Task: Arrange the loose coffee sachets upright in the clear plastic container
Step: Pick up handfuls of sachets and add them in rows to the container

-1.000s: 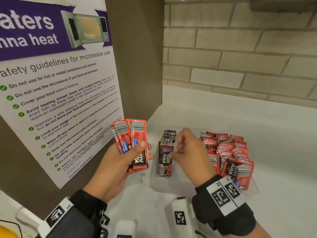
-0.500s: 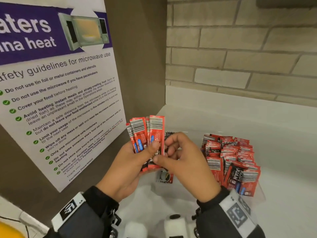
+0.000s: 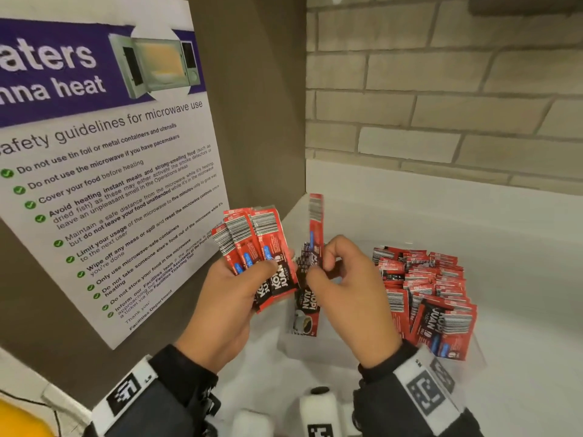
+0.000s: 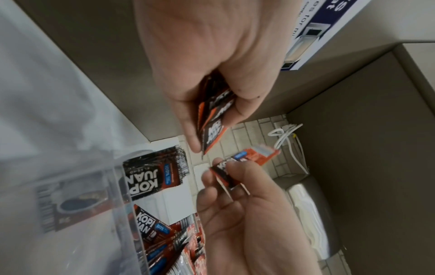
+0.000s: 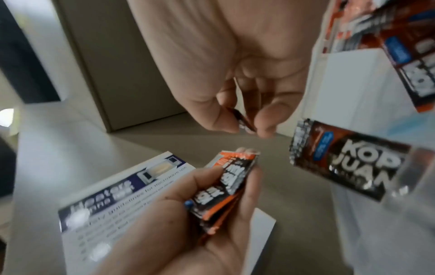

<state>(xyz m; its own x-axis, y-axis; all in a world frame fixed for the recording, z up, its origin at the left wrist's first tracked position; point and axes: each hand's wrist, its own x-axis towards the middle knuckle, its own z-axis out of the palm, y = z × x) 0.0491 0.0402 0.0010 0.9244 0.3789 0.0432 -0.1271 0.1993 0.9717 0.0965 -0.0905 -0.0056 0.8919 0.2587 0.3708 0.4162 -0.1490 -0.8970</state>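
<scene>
head view: a fan of sachets [image 3: 255, 247] is held in the left grip [image 3: 227, 298], thumb across them. one sachet [image 3: 315, 222] is pinched upright in the right grip [image 3: 350, 285], above the container [image 3: 315, 351] on the counter [image 3: 520, 279], where a row [image 3: 426, 291] stands.

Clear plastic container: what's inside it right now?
Inside the clear plastic container, a small row of sachets stands upright at its left end and a jumbled sachet pile fills its right. The right hand covers the middle.
</scene>
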